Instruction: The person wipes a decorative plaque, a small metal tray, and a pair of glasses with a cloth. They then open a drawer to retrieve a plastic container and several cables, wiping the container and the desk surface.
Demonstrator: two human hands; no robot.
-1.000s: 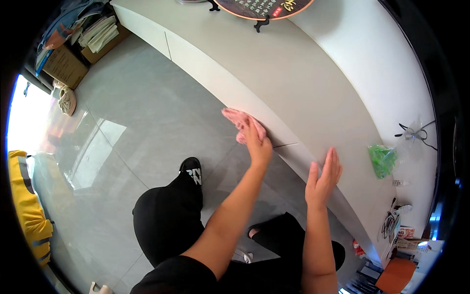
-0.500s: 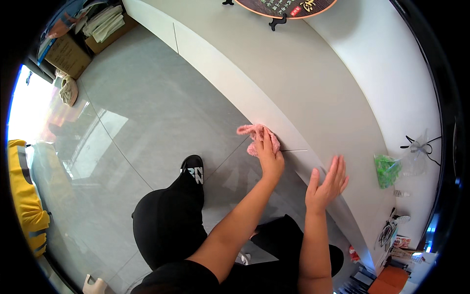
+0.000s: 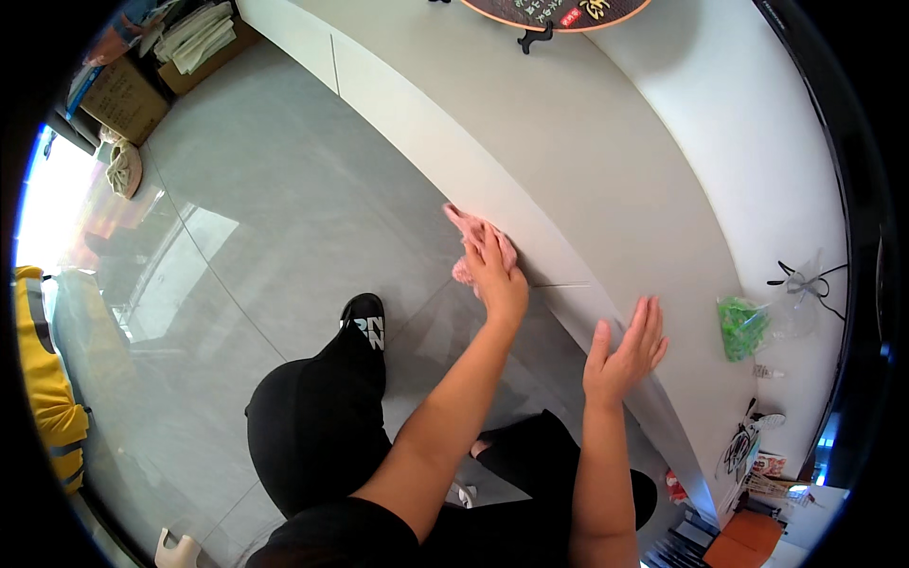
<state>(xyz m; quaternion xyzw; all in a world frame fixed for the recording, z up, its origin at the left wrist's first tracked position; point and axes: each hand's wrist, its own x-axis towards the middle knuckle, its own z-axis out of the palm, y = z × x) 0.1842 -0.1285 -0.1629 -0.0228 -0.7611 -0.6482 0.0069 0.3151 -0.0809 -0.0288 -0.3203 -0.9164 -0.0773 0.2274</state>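
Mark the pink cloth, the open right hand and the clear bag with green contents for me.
Pink cloth (image 3: 468, 224): head view, on its upper folds.
Right hand (image 3: 621, 364): head view, on the middle of the hand.
Clear bag (image 3: 743, 328): head view, on the part where the green contents show.

Near the centre of the frame, the pink cloth (image 3: 467, 224) has a rough, fluffy pile. The cabinet top (image 3: 606, 189) looks smooth and matt, running toward the lower right. Glossy grey floor tiles (image 3: 265, 189) mirror light at left. A clear, thin plastic bag (image 3: 743, 327) crinkles at right; dull brown cardboard forms the box (image 3: 123, 99) at upper left.
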